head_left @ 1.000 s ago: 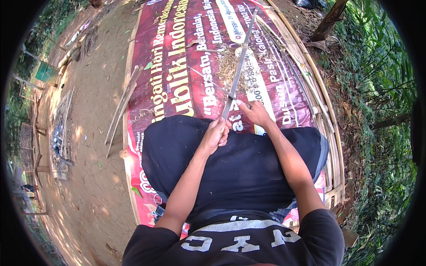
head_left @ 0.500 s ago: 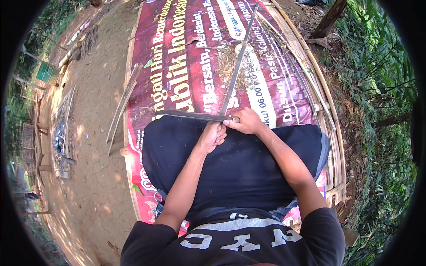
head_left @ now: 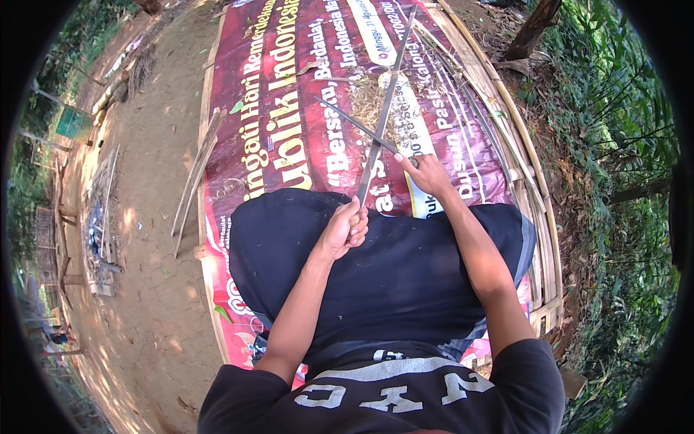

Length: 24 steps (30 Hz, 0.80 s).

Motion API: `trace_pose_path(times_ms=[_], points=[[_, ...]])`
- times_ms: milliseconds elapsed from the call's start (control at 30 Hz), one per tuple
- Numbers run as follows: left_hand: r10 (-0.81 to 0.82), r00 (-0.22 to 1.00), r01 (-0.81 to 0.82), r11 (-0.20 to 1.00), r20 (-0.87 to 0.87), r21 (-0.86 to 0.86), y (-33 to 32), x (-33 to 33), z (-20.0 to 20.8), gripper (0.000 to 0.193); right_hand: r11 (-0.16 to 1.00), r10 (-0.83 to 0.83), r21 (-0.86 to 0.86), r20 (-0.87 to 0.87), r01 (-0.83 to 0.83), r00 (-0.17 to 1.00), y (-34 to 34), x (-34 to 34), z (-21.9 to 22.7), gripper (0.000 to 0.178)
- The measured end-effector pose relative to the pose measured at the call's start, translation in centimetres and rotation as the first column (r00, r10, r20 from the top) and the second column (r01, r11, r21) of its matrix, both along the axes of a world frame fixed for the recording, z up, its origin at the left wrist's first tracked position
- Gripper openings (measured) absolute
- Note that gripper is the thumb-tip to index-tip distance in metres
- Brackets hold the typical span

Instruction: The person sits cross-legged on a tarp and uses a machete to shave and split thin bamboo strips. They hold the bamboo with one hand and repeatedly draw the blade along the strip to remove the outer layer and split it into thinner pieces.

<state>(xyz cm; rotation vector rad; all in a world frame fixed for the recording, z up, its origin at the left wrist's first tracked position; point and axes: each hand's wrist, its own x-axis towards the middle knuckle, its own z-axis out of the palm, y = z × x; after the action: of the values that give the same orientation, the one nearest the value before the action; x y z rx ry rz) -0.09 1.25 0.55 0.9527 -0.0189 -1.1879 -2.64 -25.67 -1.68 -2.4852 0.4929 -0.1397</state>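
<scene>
I sit on a red banner point(head_left: 289, 130), my lap covered in black cloth point(head_left: 405, 267). My left hand point(head_left: 345, 230) is closed around the lower end of a long, thin pale bamboo strip point(head_left: 387, 94) that runs up and away from me. My right hand point(head_left: 428, 173), further out and to the right, grips one end of a shorter dark thin strip or blade point(head_left: 354, 121). This dark piece points up-left and crosses the long strip just above my left hand.
A heap of dry shavings point(head_left: 365, 101) lies on the banner beyond my hands. Bamboo poles point(head_left: 506, 137) edge the banner on the right, and loose slats point(head_left: 194, 173) lie along its left side. Bare dirt point(head_left: 152, 217) is on the left, undergrowth and a tree trunk point(head_left: 533, 29) on the right.
My right hand has moved out and to the right, away from my left hand. The dark piece swung from lying flat to the left to pointing up-left across the long strip.
</scene>
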Motion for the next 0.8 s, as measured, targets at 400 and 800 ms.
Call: trace_pose_path(times_ms=[400, 800], points=[[0.032, 0.98, -0.073, 0.975, 0.196, 0.209, -0.1, 0.3, 0.6, 0.04, 0.877, 0.476, -0.027, -0.093, -0.48, 0.875, 6.4, -0.6, 2.3, 0.068], [0.04, 0.997, -0.048, 0.988, 0.064, 0.144, 0.1, 0.3, 0.6, 0.042, 0.987, 0.151, -0.047, -0.03, -0.152, 0.988, 0.8, 0.2, -0.7, 0.078]])
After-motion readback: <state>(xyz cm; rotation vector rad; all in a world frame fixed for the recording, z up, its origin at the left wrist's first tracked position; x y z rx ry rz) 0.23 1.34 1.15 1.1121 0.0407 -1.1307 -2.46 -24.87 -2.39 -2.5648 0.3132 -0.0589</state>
